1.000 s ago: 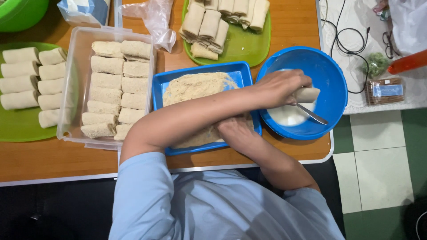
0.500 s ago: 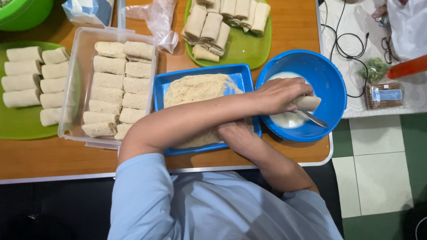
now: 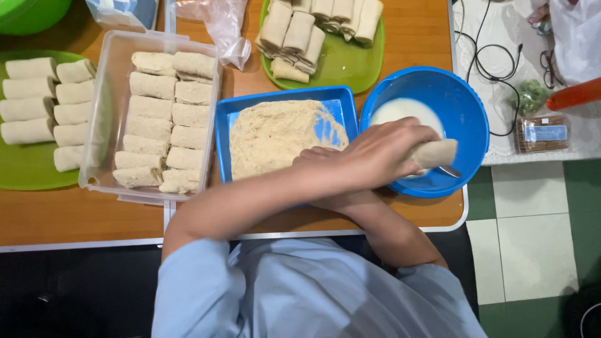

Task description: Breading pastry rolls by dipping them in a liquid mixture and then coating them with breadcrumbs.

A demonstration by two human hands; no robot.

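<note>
My left hand reaches across my body and grips a pale wrapped roll over the blue bowl, which holds white liquid. A metal spoon lies in the bowl under the roll. My right hand is crossed beneath the left forearm at the right edge of the blue tray of breadcrumbs. Only its knuckles show, so what it holds is hidden.
A clear plastic box of crumbed rolls sits left of the tray. Green plates with plain rolls stand at the far left and at the back. A crumpled plastic bag lies behind the box. Cables and packets lie on the right-hand surface.
My left hand has kept the roll over the bowl, shifting slightly. My right hand has slid from the tray's near edge up under the left wrist.
</note>
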